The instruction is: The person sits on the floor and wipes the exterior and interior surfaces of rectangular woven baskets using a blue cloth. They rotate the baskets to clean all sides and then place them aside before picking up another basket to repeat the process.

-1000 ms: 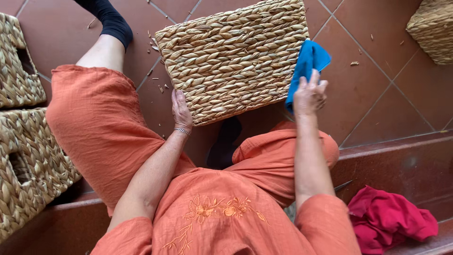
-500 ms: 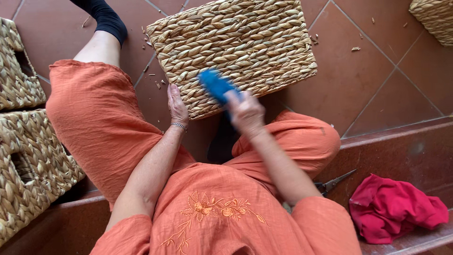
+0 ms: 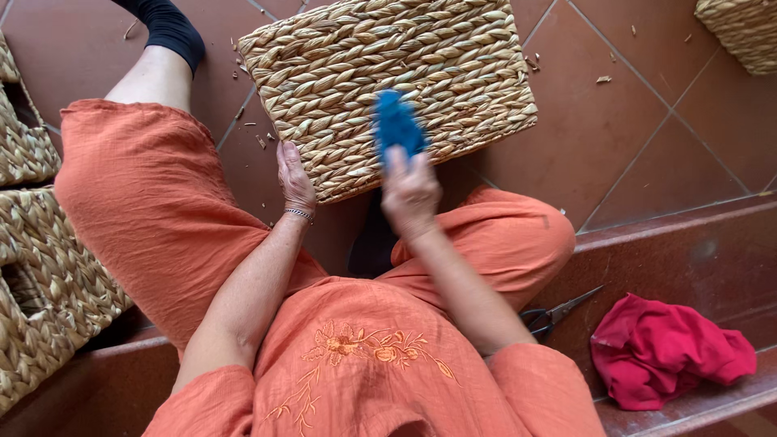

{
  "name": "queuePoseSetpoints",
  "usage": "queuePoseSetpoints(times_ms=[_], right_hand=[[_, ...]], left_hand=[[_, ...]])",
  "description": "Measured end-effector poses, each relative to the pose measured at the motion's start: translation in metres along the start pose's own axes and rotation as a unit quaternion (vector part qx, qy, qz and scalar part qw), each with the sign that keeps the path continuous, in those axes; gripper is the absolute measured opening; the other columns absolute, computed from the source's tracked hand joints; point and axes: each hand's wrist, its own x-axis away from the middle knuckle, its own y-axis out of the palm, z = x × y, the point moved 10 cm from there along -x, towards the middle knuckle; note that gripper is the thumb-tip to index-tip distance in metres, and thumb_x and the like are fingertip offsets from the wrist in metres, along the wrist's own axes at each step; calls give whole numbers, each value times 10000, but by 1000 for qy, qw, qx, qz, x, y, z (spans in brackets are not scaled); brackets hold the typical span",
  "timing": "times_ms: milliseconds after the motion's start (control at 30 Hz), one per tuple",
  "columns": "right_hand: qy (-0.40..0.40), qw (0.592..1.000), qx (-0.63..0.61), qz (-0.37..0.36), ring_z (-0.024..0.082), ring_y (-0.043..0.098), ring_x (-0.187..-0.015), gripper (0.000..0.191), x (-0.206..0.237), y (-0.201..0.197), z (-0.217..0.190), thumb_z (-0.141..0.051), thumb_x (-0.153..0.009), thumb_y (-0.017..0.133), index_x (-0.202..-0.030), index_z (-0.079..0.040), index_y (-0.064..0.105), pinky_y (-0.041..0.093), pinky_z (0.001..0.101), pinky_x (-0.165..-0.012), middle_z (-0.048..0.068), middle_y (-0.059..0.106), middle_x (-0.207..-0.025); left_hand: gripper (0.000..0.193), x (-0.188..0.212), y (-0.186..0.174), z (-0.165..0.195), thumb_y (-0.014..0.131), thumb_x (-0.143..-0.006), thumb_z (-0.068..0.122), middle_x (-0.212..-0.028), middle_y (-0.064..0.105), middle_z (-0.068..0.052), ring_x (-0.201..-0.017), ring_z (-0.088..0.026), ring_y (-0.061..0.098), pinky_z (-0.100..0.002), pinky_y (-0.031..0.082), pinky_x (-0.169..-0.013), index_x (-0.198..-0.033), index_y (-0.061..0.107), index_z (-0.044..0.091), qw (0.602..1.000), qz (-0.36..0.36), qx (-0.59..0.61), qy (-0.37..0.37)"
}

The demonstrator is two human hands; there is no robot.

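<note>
Blue cloth lengthwise up basket

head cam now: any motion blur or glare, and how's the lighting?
Head view: the right hand and the blue cloth it holds on the woven basket are smeared by motion blur; the left hand at the basket's edge, the red cloth and the scissors are sharp. Light is soft and even, no glare; slight wide-angle stretch at the edges.
</note>
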Motion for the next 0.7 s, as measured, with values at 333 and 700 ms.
queuePoseSetpoints(times_ms=[333,700], right_hand=[[-59,998,6,-15,296,604,-721,241,-4,4,23,-203,-944,666,-1184,-220,647,534,420,-581,107,575,-853],[240,968,-55,40,421,653,-1026,418,-28,-23,200,-326,-961,744,-1329,-149,656,512,525,-856,187,650,-1136]], left_hand=[[746,-5,1,-8,345,-1074,563,-1449,557,-233,-1355,-336,525,-380,369,-1152,-1487,417,-53,1000,-9,-18,15],[382,70,55,92,808,-882,122,-1252,616,-79,-1258,-270,532,-456,387,-1134,-1225,643,152,836,-110,-298,447]])
